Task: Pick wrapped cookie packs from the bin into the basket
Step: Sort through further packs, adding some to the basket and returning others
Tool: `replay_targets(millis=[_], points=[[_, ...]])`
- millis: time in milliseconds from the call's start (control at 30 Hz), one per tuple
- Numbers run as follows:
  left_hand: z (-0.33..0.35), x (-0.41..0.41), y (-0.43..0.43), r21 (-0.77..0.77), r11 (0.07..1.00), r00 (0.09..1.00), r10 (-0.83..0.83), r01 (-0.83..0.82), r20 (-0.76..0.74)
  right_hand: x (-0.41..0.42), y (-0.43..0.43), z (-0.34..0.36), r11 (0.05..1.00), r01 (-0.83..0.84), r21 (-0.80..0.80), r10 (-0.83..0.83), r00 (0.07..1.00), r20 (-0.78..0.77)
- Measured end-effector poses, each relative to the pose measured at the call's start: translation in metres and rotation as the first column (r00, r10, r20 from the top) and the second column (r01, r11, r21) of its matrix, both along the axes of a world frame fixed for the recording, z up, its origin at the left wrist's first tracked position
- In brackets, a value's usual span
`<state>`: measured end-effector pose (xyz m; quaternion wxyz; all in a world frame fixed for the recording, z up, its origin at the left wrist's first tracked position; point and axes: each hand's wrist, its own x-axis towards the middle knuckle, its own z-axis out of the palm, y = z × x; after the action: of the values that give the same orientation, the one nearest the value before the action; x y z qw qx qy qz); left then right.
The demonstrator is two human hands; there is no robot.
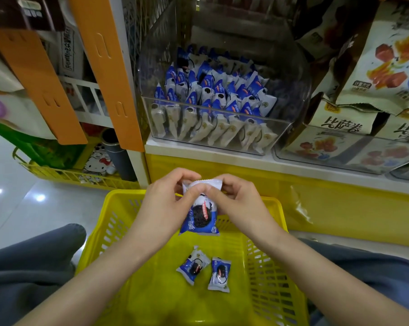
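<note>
Over the basket (119,196), left grip (168,196), right grip (238,196) pinch pack (200,220) (top).

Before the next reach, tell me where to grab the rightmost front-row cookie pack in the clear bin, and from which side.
Pinch the top edge of the rightmost front-row pack, coming from above. It stands on end behind the front wall of the clear bin, tight against its neighbour, so only its top looks free.
</note>
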<state>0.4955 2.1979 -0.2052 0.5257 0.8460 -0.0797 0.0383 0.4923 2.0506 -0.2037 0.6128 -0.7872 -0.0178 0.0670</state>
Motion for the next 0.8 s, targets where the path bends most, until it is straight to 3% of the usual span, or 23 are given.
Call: replay_targets(millis=[133,233,333,467,567,633,700,800], points=[[0.000,0.005,0.002,-0.202,0.979,0.985,0.000,-0.035,-0.175,-0.002,0.003,0.001,0.999,-0.007,-0.045,0.012,0.993,0.117],[0.002,0.005,0.003,-0.330,0.943,0.960,-0.050,-0.045,-0.275,-0.007,0.002,0.003,0.955,0.014,-0.296,0.095,0.933,0.348],[0.001,0.005,0.001,-0.331,0.943,0.960,-0.061,-0.034,-0.274,-0.007,0.000,0.005,0.878,0.093,-0.469,0.157,0.871,0.466],[0.001,0.004,-0.002,-0.047,0.992,0.993,0.117,-0.116,0.011,0.000,0.000,0.005,0.910,0.173,-0.376,-0.002,0.910,0.415],[-0.001,-0.004,-0.006,0.131,0.991,0.989,-0.022,0.003,0.144,0.007,0.000,0.005,0.927,0.247,-0.281,-0.158,0.939,0.306],[-0.005,-0.005,-0.009,0.065,0.997,0.997,-0.043,0.039,0.062,0.009,0.002,0.005,0.968,0.201,-0.152,-0.175,0.970,0.170],[-0.007,-0.002,-0.010,-0.119,0.993,0.994,-0.022,0.010,-0.106,0.008,0.005,0.006,0.994,0.105,-0.025,-0.104,0.993,0.053],[-0.004,0.004,-0.009,-0.372,0.922,0.946,-0.025,-0.102,-0.322,0.007,0.007,0.008,0.994,0.006,-0.111,0.005,0.995,0.096]])
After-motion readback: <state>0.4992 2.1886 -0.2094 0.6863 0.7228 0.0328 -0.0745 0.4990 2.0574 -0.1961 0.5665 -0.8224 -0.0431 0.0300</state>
